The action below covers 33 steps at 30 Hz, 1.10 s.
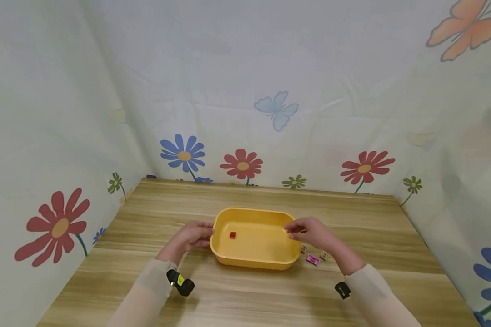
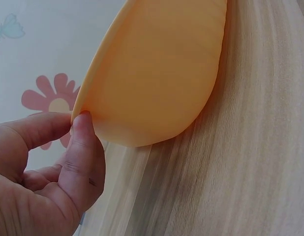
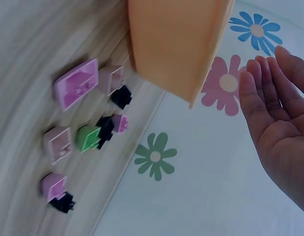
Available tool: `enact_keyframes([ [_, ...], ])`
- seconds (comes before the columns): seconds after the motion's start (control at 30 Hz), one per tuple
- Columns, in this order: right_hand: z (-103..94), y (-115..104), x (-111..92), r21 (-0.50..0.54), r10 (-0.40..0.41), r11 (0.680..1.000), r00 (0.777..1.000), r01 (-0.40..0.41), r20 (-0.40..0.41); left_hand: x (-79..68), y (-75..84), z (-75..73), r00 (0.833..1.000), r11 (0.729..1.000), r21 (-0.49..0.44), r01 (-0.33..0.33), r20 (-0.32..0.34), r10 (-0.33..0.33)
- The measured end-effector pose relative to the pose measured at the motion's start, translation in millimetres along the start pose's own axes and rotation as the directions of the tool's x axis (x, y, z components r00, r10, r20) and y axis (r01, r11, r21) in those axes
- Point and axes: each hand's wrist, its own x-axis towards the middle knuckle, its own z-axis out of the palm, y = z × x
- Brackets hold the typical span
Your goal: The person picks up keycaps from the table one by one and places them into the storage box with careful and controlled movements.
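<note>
A yellow plastic basin [image 1: 255, 262] sits on the wooden table, with one small red toy brick [image 1: 232, 235] lying inside toward its left end. My left hand [image 1: 194, 235] pinches the basin's left rim between thumb and fingers, seen closely on the rim [image 2: 100, 64] in the left wrist view. Over the basin's right rim hovers my right hand [image 1: 313, 232], its fingers loosely bent and nothing visible in them. In the right wrist view that hand [image 3: 277, 103] is apart from the basin wall [image 3: 174, 44].
Right of the basin lie several loose toy bricks: a pink one [image 1: 313, 260], a pale one [image 1: 324, 255], a green one [image 3: 88, 138] and black ones [image 3: 121, 97]. Partly hidden by my right arm, they lie on the table [image 1: 245, 295]. A flowered cloth [image 1: 319, 150] hangs behind.
</note>
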Motion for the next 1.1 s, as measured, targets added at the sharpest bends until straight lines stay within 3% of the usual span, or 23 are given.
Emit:
enact_keyframes([
  [0.43, -4.7, 28, -34, 0.047, 0.087, 0.995, 0.993, -0.084, -0.077, -1.9, 0.5, 0.0, 1.0, 1.0, 0.001, 0.009, -0.003, -0.009],
  [0.77, -17.9, 54, -57, 0.124, 0.229, 0.969, 0.962, -0.212, -0.15, -1.8, 1.2, -0.6, 1.0, 1.0, -0.002, 0.003, 0.0, -0.003],
  [1.1, -28.3, 68, -70, 0.071, 0.22, 0.975, 0.957, -0.21, -0.191, -0.8, 0.6, 0.0, 1.0, 1.0, 0.007, 0.013, -0.008, -0.013],
])
